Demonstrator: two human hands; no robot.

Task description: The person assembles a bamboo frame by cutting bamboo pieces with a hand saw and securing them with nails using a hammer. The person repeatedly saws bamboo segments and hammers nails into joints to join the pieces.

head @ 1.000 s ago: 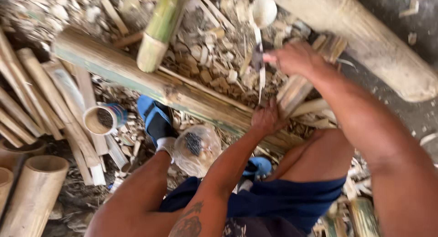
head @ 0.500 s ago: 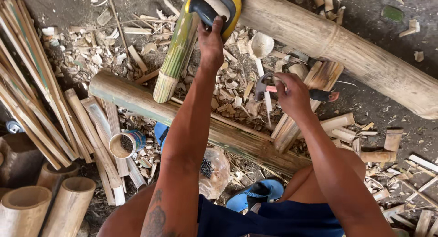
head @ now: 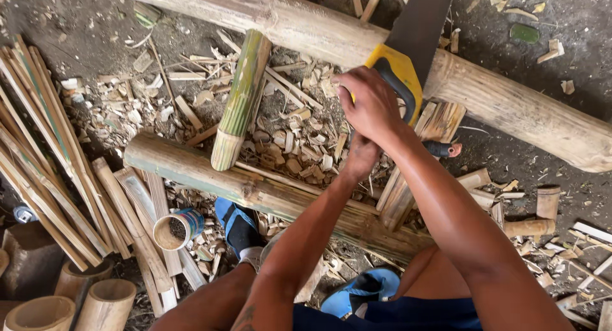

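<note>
My right hand [head: 373, 104] grips the yellow and black handle of a hand saw [head: 398, 73]. Its dark blade [head: 424, 22] runs up and to the right, across a thick bamboo pole [head: 510, 108] lying on the ground. My left hand [head: 360, 157] sits just below the right one, partly hidden under my right forearm. I cannot make out whether it holds anything. Both hands hover over a pile of bamboo chips [head: 299, 146] and several split bamboo pieces [head: 408, 184].
A second bamboo log [head: 191, 168] lies across in front of my blue sandals [head: 236, 226]. A short green bamboo piece [head: 239, 101] leans on it. Long bamboo strips [head: 44, 159] fan out at left, a small can [head: 178, 229] and cut bamboo tubes [head: 95, 302] below them. A small tool handle [head: 444, 149] pokes out right of my forearm.
The saw has come down from the far pole, where my left hand held it. My right hand now grips its handle, and my left hand has drawn back beneath it.
</note>
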